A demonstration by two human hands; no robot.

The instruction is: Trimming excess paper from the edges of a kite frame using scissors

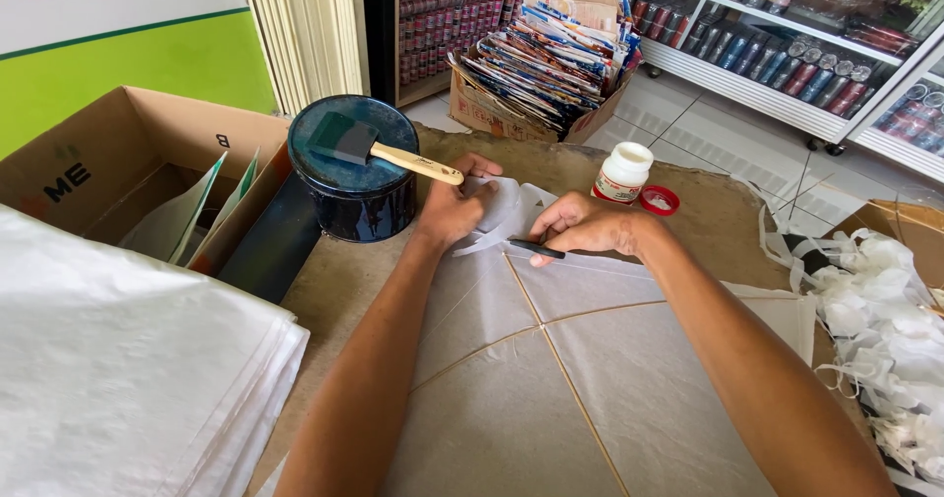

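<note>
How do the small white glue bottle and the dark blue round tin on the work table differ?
The small white plastic bottle is slim, pale and open, its red cap lying beside it; the dark blue round metal tin is wide, squat and closed by a lid. The tin carries a foam brush with a wooden handle on top; the bottle carries nothing. The tin stands by the left hand, the bottle beyond the right hand. Both stand upright on the brown table.

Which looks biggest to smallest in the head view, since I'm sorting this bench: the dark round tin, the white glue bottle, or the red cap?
1. Dark round tin, by far the largest.
2. White glue bottle.
3. Red cap, smallest.
Bottle and cap sit side by side, so their ranking holds.
</note>
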